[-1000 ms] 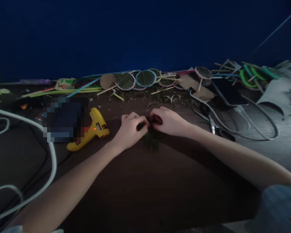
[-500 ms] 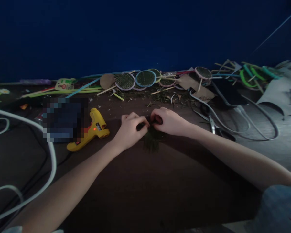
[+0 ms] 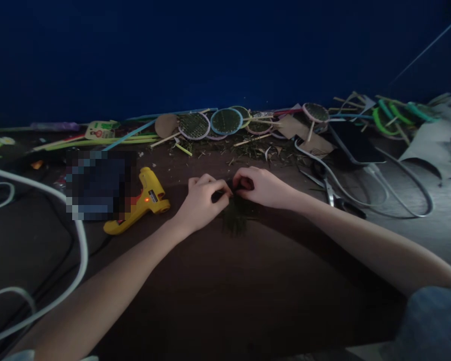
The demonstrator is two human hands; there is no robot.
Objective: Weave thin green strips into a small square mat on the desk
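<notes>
Near the middle of the table, a small dark green piece of what look like leaf strips [image 3: 235, 224] lies flat, its frayed ends pointing toward me. My left hand [image 3: 205, 203] is closed, thumb and fingertips pinched at the piece's left upper edge. My right hand [image 3: 261, 186] curls in from the other side, fingers pressed together on the upper right of the same piece. The two sets of fingertips almost meet. Shadow and fingers hide the pinched part, so its detail is dim. Left of my left hand lies a yellow glue gun [image 3: 150, 193] with an orange light on.
Round hoops with woven green centres, such as a blue-rimmed one [image 3: 226, 122], line the blue wall among sticks and green scraps. Scissors [image 3: 328, 193], a phone [image 3: 357, 143] with a white cable, and cut card [image 3: 432, 143] lie at right. A thick white cable [image 3: 80, 240] loops at left.
My right hand has shifted very slightly left, its fingertips a touch nearer my left hand. Otherwise the hands and the things around them look the same.
</notes>
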